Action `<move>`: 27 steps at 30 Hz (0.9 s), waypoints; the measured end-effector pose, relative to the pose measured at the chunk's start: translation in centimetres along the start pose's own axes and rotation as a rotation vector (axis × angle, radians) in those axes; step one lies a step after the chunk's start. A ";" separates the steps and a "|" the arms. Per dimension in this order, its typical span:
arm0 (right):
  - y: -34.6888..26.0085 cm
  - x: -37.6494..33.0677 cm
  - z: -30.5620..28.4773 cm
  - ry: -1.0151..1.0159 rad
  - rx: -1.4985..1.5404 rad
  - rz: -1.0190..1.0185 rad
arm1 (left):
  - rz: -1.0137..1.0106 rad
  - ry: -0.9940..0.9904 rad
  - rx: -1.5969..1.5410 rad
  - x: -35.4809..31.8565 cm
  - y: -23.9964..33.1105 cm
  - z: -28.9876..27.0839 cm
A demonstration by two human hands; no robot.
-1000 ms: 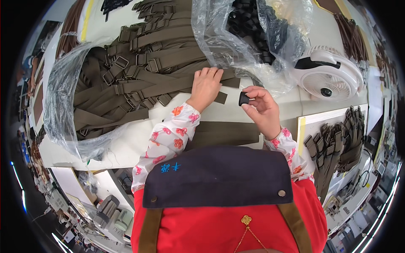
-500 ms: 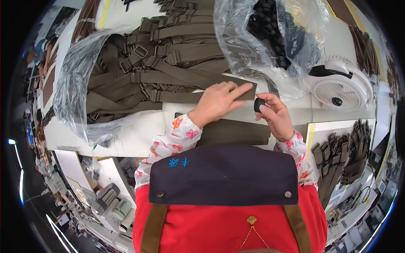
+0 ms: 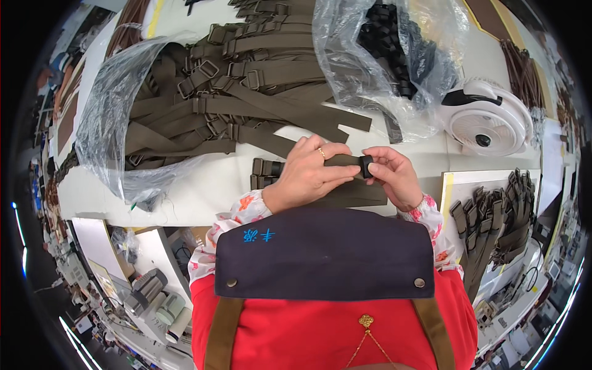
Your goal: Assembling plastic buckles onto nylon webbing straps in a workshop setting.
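Between the thumb and fingers of my left hand (image 3: pixel 305 172) is the end of an olive-brown webbing strap (image 3: pixel 341 161). My right hand (image 3: pixel 396 177) pinches a small black loop (image 3: pixel 366 167), which sits at the strap's tip, touching it; whether the webbing passes through it I cannot tell. Just left of my left hand lie metal strap buckles (image 3: pixel 266 166) with black pieces beside them. Under my hands more flat webbing (image 3: pixel 351 195) rests on the table. A big heap of buckled straps (image 3: pixel 265 77) spreads out beyond my left hand.
Clear plastic covers the heap's left end. A plastic bag (image 3: pixel 339 61) of black loops (image 3: pixel 385 43) stands at the back. To the right are a white fan (image 3: pixel 487 123) and a board with a bundle of straps (image 3: pixel 493 216). Bottles (image 3: pixel 169 308) stand at the lower left.
My left hand has gone from reaching at the heap to holding a strap end nearer me. My right hand has brought the black loop slightly left and down to that end.
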State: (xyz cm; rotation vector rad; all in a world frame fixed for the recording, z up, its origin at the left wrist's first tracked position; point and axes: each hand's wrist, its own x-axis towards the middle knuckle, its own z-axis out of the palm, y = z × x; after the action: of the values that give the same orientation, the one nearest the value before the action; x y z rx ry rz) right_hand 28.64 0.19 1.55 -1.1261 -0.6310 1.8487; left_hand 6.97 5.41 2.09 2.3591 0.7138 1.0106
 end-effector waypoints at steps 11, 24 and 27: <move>2.0 -0.2 2.5 -0.081 -0.106 0.133 | -0.220 -0.007 -0.267 -1.7 1.5 1.9; -3.4 -0.3 -6.6 -0.003 -1.454 -0.693 | -0.227 -0.300 0.393 -5.8 -4.5 -3.8; -3.2 -0.7 -10.1 -0.009 -1.566 -0.552 | -0.313 -0.356 0.452 -7.7 -5.3 -2.9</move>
State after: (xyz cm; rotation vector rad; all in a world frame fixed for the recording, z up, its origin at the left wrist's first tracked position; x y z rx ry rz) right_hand 39.01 1.04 -0.37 -1.5407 -2.2857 0.6309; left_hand -1.25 5.23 -3.23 2.5835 1.2142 0.3027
